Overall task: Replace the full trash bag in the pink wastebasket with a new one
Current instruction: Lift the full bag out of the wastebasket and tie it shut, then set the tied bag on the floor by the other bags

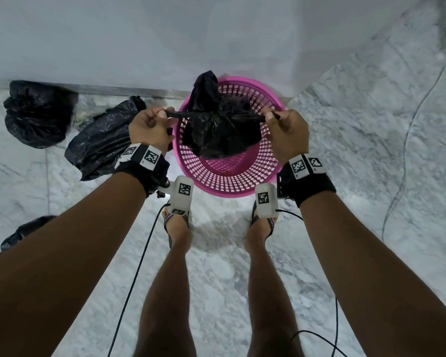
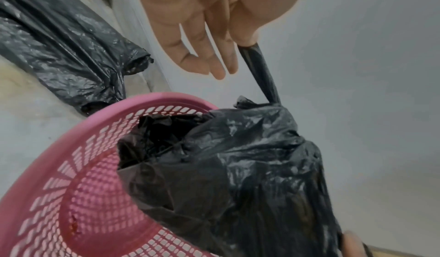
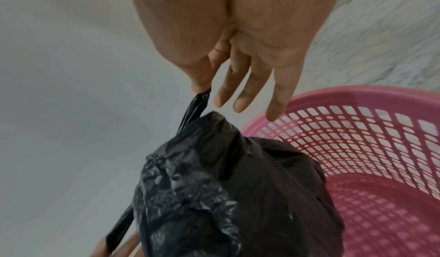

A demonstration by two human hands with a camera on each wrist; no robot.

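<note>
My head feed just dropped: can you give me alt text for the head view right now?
Both hands, left hand and right hand, pinch twisted ends of a black trash bag above the pink wastebasket. Two more black bags lie on the marble floor to the left.

Both our arms stretched forward and down, wrists level, banded. Our left hand [image 1: 150, 128] pinching twisted bag strip between thumb and forefinger, other 3 fingers [image 2: 202, 61] hanging loose. Our right hand [image 1: 287, 131] mirroring: thumb-forefinger pinch on opposite strip, 3 fingers [image 3: 247, 90] extended. Hands well apart, pulling outward.
</note>
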